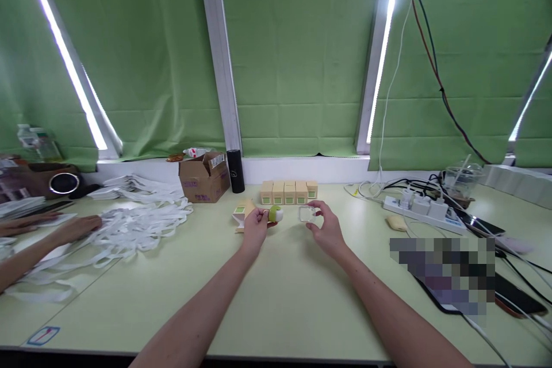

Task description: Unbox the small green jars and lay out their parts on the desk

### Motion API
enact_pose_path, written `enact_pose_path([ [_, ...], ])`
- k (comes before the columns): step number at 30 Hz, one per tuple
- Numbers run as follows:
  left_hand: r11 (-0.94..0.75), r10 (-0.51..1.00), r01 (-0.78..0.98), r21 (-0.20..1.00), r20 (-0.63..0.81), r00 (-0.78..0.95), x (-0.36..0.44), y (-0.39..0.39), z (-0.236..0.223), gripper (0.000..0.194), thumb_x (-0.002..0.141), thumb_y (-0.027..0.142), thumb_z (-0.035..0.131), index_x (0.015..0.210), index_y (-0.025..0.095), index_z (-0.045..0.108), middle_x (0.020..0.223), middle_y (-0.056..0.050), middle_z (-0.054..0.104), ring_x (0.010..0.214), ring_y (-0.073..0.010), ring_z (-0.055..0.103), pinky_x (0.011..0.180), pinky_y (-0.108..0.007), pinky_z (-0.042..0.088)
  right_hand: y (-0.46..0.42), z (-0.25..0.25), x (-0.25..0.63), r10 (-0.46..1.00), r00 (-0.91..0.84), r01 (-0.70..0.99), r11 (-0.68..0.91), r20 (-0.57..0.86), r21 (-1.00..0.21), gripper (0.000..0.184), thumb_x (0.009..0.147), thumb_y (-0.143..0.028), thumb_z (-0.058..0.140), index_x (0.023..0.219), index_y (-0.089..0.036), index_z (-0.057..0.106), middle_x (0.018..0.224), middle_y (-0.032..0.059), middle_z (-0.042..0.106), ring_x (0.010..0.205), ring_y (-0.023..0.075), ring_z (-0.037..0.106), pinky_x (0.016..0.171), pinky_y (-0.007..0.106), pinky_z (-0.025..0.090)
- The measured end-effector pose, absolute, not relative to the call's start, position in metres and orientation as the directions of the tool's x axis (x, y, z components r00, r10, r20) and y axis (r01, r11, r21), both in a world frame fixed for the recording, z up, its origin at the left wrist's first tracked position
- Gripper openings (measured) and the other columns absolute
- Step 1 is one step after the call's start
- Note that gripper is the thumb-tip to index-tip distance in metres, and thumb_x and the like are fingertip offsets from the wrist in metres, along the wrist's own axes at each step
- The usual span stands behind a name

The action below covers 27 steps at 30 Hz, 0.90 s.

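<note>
My left hand (256, 229) is closed on a small round item, green on one side and white on the other (275, 214). Its exact kind is too small to make out. Between the fingertips of my right hand (328, 231) is a small clear plastic piece, squarish like a lid or case (306, 214). The two held things are a short gap apart, above the table. Just behind my left hand lies an opened tan carton (240, 216), partly hidden by that hand. Several small tan boxes (284, 193) with green-edged windows stand in a row beyond both hands.
At left, a co-worker's hands (77, 229) rest by a heap of white straps (133, 230). A cardboard box (202, 178) and a black cylinder (235, 171) stand at the back. On the right are a power strip (425, 214), cables, a plastic cup (462, 181) and phones (517, 293).
</note>
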State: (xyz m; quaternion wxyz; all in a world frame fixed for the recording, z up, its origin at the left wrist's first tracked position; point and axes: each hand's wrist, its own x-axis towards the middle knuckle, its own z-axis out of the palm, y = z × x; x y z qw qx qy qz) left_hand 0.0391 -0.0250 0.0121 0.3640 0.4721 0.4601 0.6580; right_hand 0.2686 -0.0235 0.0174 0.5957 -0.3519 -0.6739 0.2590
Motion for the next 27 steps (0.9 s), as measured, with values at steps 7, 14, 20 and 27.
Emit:
enact_pose_path([
  [7,-0.276,0.921,-0.063,0.959,0.245,-0.303,0.038,-0.021,0.012,0.037,0.081,0.048,0.079,0.078,0.017,0.059,0.077,-0.003,0.071,0.075,-0.0176,0.072,0.087,-0.049,0.067,0.014,0.011,0.313,0.778,0.237,0.304,0.509,0.582,-0.805,0.046,0.065,-0.017,0.067,0.11,-0.023,0.068,0.113,0.008,0.07,0.101,0.0269,0.063,0.094,0.047,0.052],
  [14,-0.256,0.923,-0.087,0.963,0.217,-0.318,0.04,-0.021,0.014,0.032,0.083,0.041,0.078,0.077,0.016,0.059,0.075,-0.002,0.07,0.075,-0.0163,0.072,0.09,-0.049,0.066,0.041,-0.013,0.357,0.913,0.238,0.384,0.225,0.331,-0.896,0.048,0.052,-0.006,0.071,0.098,-0.02,0.075,0.091,0.0055,0.076,0.08,0.0227,0.07,0.074,0.036,0.056],
  [20,-0.233,0.931,-0.112,0.966,0.188,-0.314,0.042,-0.025,0.019,0.029,0.085,0.037,0.078,0.078,0.016,0.06,0.076,-0.003,0.073,0.076,-0.017,0.073,0.094,-0.051,0.064,0.048,-0.019,0.363,0.928,0.22,0.434,0.183,0.301,-0.882,0.05,0.053,-0.002,0.068,0.1,-0.018,0.076,0.093,0.0059,0.078,0.079,0.02,0.071,0.074,0.031,0.055],
  [27,-0.212,0.933,-0.149,0.966,0.154,-0.327,0.045,-0.026,0.02,0.022,0.088,0.028,0.075,0.077,0.015,0.061,0.076,-0.003,0.074,0.074,-0.0162,0.073,0.094,-0.047,0.063,0.046,-0.017,0.361,0.927,0.212,0.478,0.179,0.31,-0.86,0.059,0.055,-0.003,0.064,0.11,-0.018,0.073,0.106,0.0089,0.076,0.086,0.023,0.071,0.076,0.035,0.056],
])
